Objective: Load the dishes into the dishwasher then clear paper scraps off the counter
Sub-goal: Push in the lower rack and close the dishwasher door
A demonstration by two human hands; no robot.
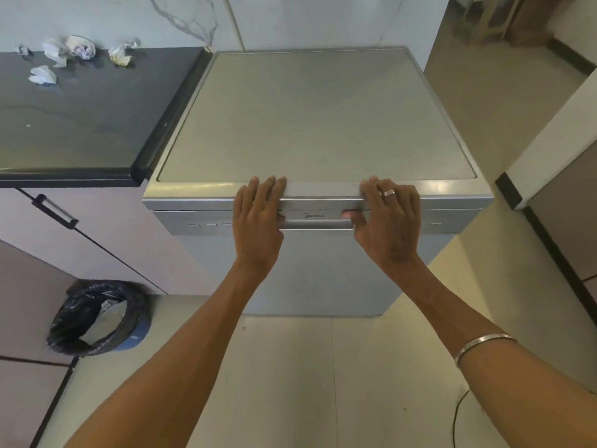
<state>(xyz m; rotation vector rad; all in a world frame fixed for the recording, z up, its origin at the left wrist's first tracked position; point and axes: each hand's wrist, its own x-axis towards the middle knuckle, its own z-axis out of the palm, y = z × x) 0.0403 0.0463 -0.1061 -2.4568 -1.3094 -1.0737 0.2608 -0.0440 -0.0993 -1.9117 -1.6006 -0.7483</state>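
From the head view, a silver dishwasher stands with its door closed, just beside a dark desk. The left hand lies on the dishwasher's front top edge, fingers straight, thumb tucked into the door handle; its grip is relaxed and holds nothing. The right hand curls over the same edge, thumb in the handle recess, gripping the door's top. Crumpled paper scraps lie at the desk's far side. A lined bin stands on the floor below.
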